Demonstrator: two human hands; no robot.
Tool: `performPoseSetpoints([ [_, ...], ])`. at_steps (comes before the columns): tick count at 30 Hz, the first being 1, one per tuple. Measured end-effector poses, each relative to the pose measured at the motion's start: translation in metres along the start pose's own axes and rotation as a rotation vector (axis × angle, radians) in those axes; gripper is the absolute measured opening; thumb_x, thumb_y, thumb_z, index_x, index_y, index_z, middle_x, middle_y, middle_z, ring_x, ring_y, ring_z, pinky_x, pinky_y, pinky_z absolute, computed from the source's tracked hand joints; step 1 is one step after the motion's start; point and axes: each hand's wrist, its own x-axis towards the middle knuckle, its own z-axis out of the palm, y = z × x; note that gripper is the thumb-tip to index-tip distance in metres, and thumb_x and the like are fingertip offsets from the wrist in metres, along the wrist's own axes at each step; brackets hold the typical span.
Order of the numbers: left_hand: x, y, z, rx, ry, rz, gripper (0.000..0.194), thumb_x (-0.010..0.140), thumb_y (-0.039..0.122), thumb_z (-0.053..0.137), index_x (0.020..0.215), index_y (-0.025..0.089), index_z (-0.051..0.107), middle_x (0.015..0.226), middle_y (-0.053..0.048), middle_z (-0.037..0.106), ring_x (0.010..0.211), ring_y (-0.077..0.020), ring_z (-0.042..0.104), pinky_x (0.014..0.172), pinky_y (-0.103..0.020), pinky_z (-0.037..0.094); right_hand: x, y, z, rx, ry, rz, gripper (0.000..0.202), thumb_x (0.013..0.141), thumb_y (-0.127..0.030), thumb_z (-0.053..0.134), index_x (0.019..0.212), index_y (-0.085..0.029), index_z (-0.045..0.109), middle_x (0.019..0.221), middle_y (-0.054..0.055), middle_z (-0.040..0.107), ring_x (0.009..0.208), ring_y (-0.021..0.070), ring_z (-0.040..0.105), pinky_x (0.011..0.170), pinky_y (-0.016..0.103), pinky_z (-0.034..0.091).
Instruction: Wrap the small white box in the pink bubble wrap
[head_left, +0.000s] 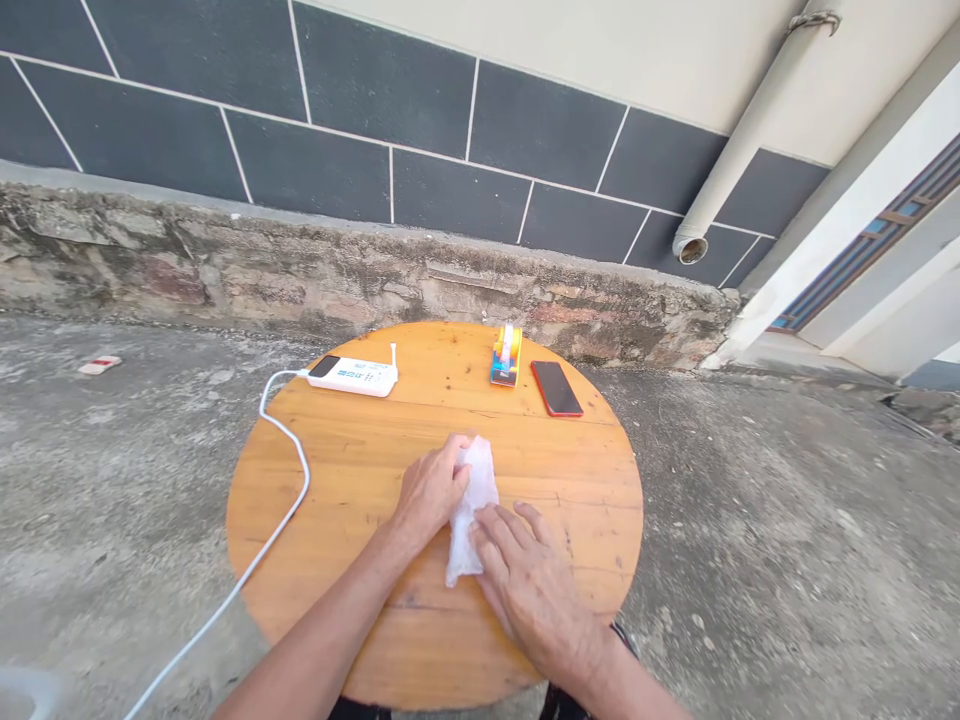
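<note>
A narrow strip of whitish, see-through wrap, which looks like folded bubble wrap (pixel 474 490), lies lengthwise on the round wooden table (pixel 330 560). Whether anything is inside it I cannot make out. My left hand (pixel 431 490) grips its upper left side, thumb on top and fingers bent around the edge. Against its lower right side rests my right hand (pixel 525 560), fingers stretched out and laid over the edge of the wrap. The right thumb is mostly hidden.
Toward the table's far side stand a white power-strip-like device (pixel 360 378) with a white cable (pixel 304 455), a yellow-and-blue tape dispenser (pixel 506 355) and a red-edged phone (pixel 556 388). A stone ledge (pixel 322 280) and tiled wall lie beyond; a drainpipe (pixel 727 170) hangs at right.
</note>
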Motion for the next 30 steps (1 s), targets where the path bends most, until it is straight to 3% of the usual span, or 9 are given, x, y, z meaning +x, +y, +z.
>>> performPoseSetpoints([
  [6,-0.003,-0.004,0.001,-0.012,-0.012,-0.060,0.028,0.081,0.024,0.050,0.109,0.026,0.051,0.077,0.002,0.067,0.074,-0.0185,0.063,0.058,-0.025,0.035,0.004,0.000,-0.004,0.005,0.044,-0.013,0.034,0.084,-0.009,0.053,0.117,-0.015,0.049,0.120,0.013,0.054,0.115,0.0267,0.048,0.102,0.047,0.036],
  [12,-0.005,-0.005,0.000,-0.030,-0.017,-0.098,0.025,0.080,0.022,0.051,0.104,0.025,0.049,0.080,0.002,0.066,0.074,-0.0165,0.062,0.058,-0.024,0.035,0.010,-0.001,-0.013,0.070,-0.011,0.024,0.034,0.077,-0.004,0.057,0.108,-0.017,0.051,0.115,0.010,0.054,0.102,0.0249,0.053,0.094,0.043,0.041],
  [19,-0.006,-0.005,0.001,-0.013,-0.002,-0.116,0.018,0.078,0.022,0.055,0.095,0.024,0.052,0.079,0.000,0.066,0.074,-0.0178,0.061,0.061,-0.025,0.036,0.012,0.000,-0.015,0.083,-0.039,0.050,0.039,0.074,-0.005,0.060,0.110,-0.018,0.051,0.118,0.009,0.053,0.100,0.0252,0.051,0.089,0.042,0.042],
  [23,-0.007,-0.005,-0.001,-0.019,-0.002,-0.063,0.009,0.075,0.017,0.053,0.082,0.023,0.055,0.080,0.001,0.065,0.075,-0.0167,0.059,0.059,-0.025,0.033,0.013,0.002,-0.017,0.087,-0.046,0.024,0.037,0.075,-0.006,0.063,0.108,-0.017,0.051,0.115,0.008,0.054,0.097,0.0241,0.050,0.089,0.040,0.042],
  [30,-0.006,-0.011,-0.007,-0.067,-0.047,0.022,0.014,0.073,0.012,0.051,0.070,0.022,0.060,0.079,0.002,0.065,0.073,-0.0144,0.057,0.056,-0.023,0.032,0.018,0.005,-0.019,0.126,-0.058,0.036,0.037,0.072,-0.005,0.064,0.103,-0.020,0.051,0.112,0.007,0.055,0.093,0.0225,0.050,0.083,0.037,0.044],
])
